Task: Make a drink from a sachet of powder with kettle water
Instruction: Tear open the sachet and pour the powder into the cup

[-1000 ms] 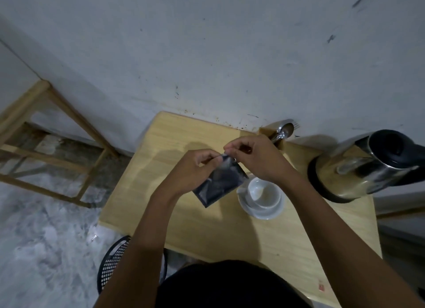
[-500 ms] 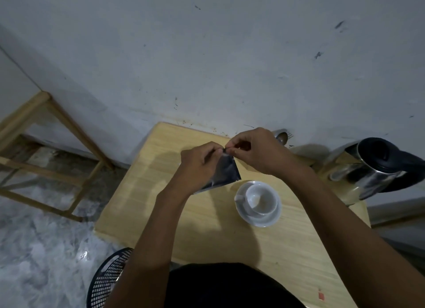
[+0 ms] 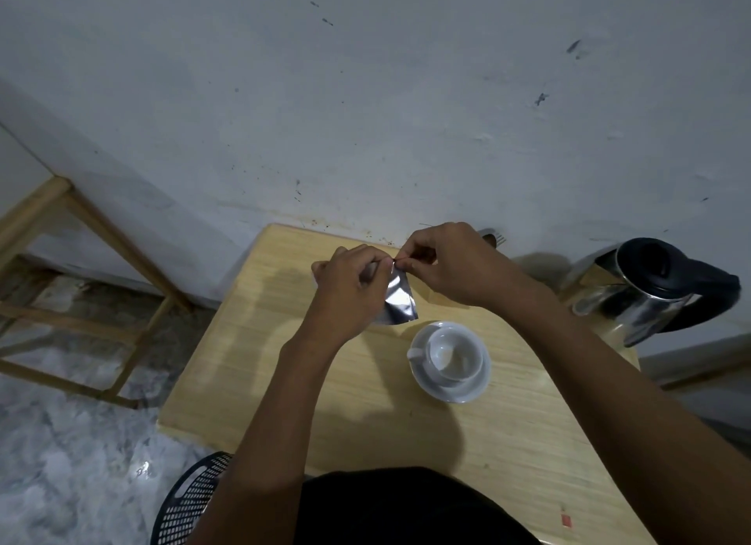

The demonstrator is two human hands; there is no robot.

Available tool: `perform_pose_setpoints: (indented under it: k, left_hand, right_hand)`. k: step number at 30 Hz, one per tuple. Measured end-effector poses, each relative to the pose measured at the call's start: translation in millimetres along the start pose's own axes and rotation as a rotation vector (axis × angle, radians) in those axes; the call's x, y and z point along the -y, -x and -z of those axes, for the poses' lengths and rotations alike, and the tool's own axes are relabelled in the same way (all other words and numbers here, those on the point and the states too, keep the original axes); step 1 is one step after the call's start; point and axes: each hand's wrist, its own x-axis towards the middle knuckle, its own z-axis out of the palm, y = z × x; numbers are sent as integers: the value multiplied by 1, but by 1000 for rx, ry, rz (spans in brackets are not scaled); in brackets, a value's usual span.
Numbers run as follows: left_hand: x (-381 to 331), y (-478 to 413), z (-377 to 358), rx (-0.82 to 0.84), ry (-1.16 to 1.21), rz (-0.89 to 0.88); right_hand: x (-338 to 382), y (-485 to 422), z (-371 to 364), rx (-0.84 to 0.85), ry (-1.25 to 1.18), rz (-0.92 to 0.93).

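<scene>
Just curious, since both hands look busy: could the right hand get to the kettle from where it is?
Probably yes. The kettle stands on the right hand's own side with nothing between them, but that hand is pinching the sachet and would have to let go first.

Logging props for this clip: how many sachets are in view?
1: the silvery sachet, pinched at its top edge by the left hand and right hand above the table.

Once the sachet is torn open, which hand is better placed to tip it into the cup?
Left hand: it grips the sachet body; the right hand only pinches its top corner.
</scene>
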Motion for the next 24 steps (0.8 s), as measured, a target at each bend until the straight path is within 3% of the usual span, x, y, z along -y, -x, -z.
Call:
perform_pose_setpoints:
  k: [15,24]
  left_hand:
    - [-3,9,-2,40,320,213]
    - [0,11,-8,80,151,128]
  right_hand:
    - [-5,15,-25,-176,90,222]
    - [-13,13,-9,-3,-36,24]
